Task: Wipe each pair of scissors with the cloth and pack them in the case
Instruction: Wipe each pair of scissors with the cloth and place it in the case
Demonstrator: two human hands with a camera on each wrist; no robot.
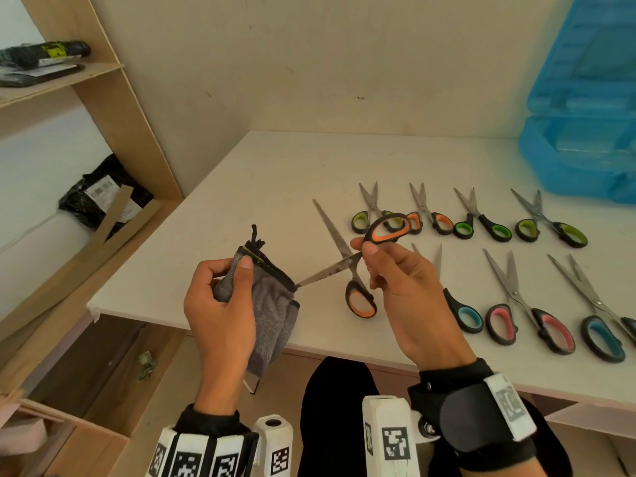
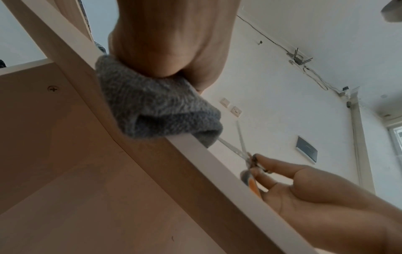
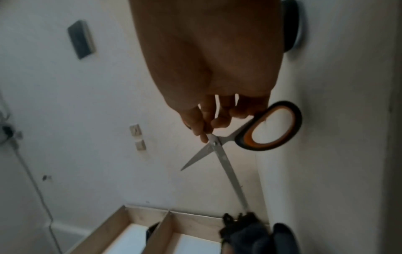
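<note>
You look to be on the first pair — the blue case (image 1: 581, 132) stands open at the desk's (image 1: 241, 187) far right corner with nothing visibly packed, and seven more pairs (image 1: 481, 222) lie in two rows awaiting the cloth. Your right hand (image 1: 409, 290) pinches the orange-handled scissors (image 1: 358, 263) near the pivot, blades spread wide and blotchy. Your left hand (image 1: 220, 304) clutches the folded grey cloth (image 1: 272, 304) — one blade tip runs into it, above the desk's near edge.
</note>
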